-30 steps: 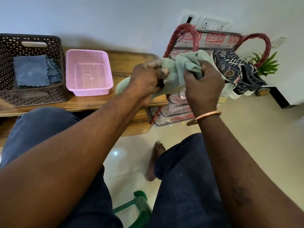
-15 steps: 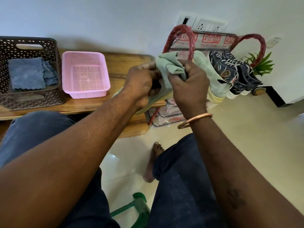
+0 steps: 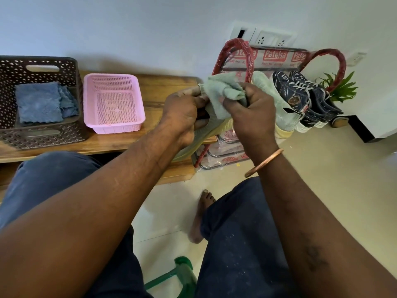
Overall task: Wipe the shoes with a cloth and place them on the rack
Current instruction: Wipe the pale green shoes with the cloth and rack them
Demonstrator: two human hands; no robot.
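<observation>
I see my left hand (image 3: 182, 117) curled round the pale green shoe (image 3: 214, 125), held over the edge of the tabletop (image 3: 167, 87) beside the rack (image 3: 275, 59); my right hand (image 3: 251, 112), fingers clenched, bunches the cloth (image 3: 221, 91) against it.

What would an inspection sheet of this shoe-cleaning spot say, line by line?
Surface: wooden bench, holding two baskets.
Job's things: pale green shoe in the left hand; green cloth held against it by the right hand; matching shoe and a pair of navy sneakers sit on the red rack.
Clutter: brown basket with blue cloths; pink basket beside it.
Grippers: left hand grips the shoe, right hand grips the cloth.
Cables: nothing seen.
Surroundings: wall sockets, green plant, green stool, tiled floor.
</observation>
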